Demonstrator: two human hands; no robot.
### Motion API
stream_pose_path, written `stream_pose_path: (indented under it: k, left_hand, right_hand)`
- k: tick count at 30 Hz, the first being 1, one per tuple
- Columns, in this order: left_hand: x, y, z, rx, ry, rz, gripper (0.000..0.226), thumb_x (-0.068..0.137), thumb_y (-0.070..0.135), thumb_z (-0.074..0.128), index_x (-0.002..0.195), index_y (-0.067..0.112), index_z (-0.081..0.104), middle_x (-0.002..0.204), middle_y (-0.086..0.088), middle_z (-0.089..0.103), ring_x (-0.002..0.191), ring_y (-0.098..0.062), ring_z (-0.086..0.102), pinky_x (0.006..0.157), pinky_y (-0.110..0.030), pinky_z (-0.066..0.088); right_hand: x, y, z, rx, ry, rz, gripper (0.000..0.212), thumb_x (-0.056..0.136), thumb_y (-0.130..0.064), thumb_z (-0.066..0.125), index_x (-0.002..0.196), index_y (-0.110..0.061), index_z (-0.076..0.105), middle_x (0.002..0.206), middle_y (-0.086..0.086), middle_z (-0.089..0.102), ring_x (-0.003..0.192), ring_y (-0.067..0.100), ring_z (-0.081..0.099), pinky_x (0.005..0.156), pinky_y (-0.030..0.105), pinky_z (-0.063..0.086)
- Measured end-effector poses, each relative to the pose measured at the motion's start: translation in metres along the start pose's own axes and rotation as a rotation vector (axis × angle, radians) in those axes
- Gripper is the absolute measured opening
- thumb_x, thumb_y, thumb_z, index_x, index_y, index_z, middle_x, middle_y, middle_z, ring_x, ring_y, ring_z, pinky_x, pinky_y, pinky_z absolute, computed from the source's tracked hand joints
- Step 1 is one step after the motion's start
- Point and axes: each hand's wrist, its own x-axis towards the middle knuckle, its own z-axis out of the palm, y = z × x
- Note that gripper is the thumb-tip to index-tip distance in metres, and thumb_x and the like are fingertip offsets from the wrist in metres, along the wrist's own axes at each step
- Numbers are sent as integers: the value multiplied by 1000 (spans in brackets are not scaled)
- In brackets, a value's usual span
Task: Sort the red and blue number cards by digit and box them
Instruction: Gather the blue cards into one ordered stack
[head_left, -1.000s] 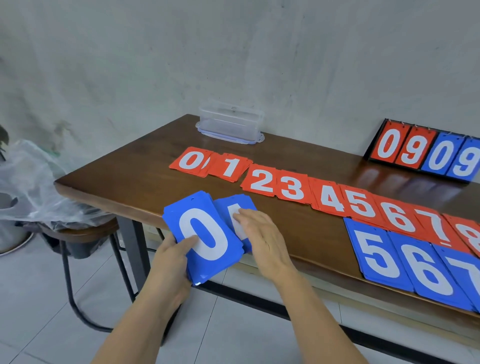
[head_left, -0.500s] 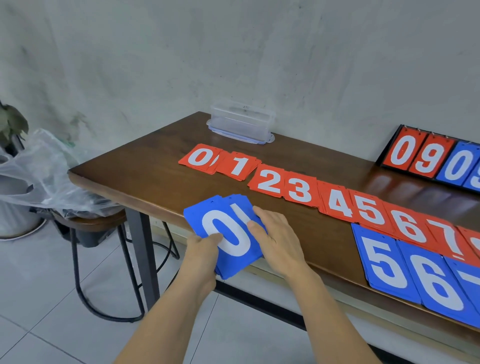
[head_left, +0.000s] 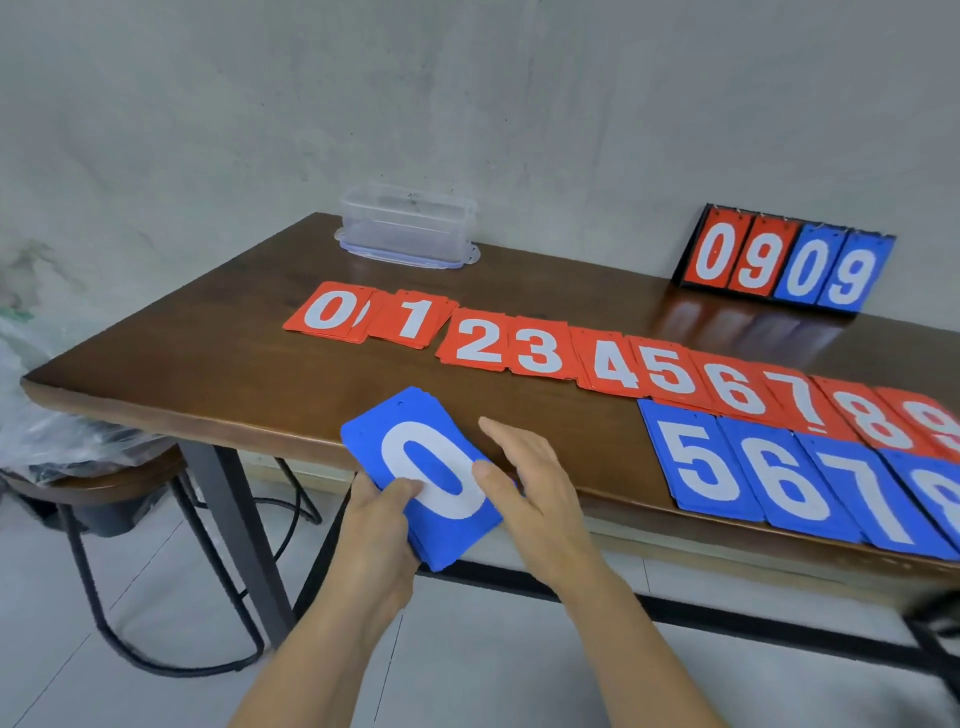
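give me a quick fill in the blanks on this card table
The left hand grips a blue card stack topped by the digit ___.
The blue card row laid out on the table starts at digit ___.
The scoreboard shows two red digits and two ___ ones.
Missing: 0; 5; blue

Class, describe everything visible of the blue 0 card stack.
The blue 0 card stack is a pile of thin, plastic-looking cards; the top shows a white 0 and a hole near its far edge. It sits askew over the table's front edge. The left hand grips its near-left side; the right hand's thumb touches its right edge.
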Motion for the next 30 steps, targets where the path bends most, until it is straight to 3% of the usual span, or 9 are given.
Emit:
stream_pose_path:
  k: [3, 6, 8, 12, 18, 22, 27, 30]
  left_hand:
    - [-4, -5, 10, -14, -53, -37, 34, 94, 2, 47, 123, 16, 56, 114, -6, 70, 101, -26, 67, 70, -36, 54]
    - [-9, -12, 21, -19, -80, -60, 34, 94, 2, 47, 125, 15, 54, 115, -6, 69, 98, -25, 68, 66, -34, 53]
    - [-13, -13, 30, -10, -101, -58, 33, 94, 3, 47, 124, 16, 54, 116, -7, 68, 95, -25, 67, 66, -35, 52]
    - [-16, -16, 50, -30, -110, -47, 33, 95, 3, 47, 124, 17, 55, 115, -5, 68, 95, -25, 66, 62, -33, 50]
    - [-17, -37, 88, -67, -52, -18, 34, 94, 3, 49, 125, 16, 56, 116, -7, 68, 96, -27, 67, 53, -30, 51]
    - [-21, -53, 109, -106, 28, 29, 34, 93, 2, 49, 123, 14, 57, 115, -8, 68, 93, -28, 66, 48, -27, 48]
    - [-28, -76, 128, -146, 125, 80, 34, 91, 3, 50, 122, 16, 59, 115, -8, 69, 103, -31, 66, 64, -34, 53]
    - [-35, -86, 134, -125, 154, 97, 36, 91, 3, 50, 123, 17, 58, 115, -7, 69, 105, -31, 66, 63, -34, 53]
  right_hand:
    - [-19, 18, -32, -53, 154, 35, 48, 88, -47, 46, 133, -31, 53, 126, -35, 43, 124, -10, 37, 90, 3, 34]
    - [-38, 42, -68, -216, 234, 73, 49, 90, -48, 42, 133, -29, 53, 128, -27, 48, 123, -9, 38, 101, 19, 37]
    - [-44, 57, -92, -364, 240, 106, 57, 89, -55, 37, 136, -25, 52, 134, -15, 51, 127, 1, 40, 107, 32, 38]
    - [-44, 73, -134, -575, 196, 142, 76, 83, -67, 35, 137, -16, 49, 139, -2, 50, 131, 18, 41, 109, 37, 35]
    - [-39, 85, -161, -738, -67, 139, 117, 60, -94, 12, 151, -22, 23, 158, -5, 21, 145, 13, 14, 118, 30, 13]
    - [-36, 99, -170, -769, -90, 91, 129, 52, -95, -11, 153, -19, 15, 161, -3, 12, 147, 13, 7, 118, 29, 6]
    - [-41, 105, -171, -774, -167, 5, 114, 66, -88, 15, 154, -16, 7, 162, 3, 2, 149, 19, 0, 111, 27, -8]
    - [-47, 107, -164, -804, -195, -40, 105, 72, -78, 39, 151, -10, 23, 158, 10, 21, 146, 26, 19, 112, 32, 5]
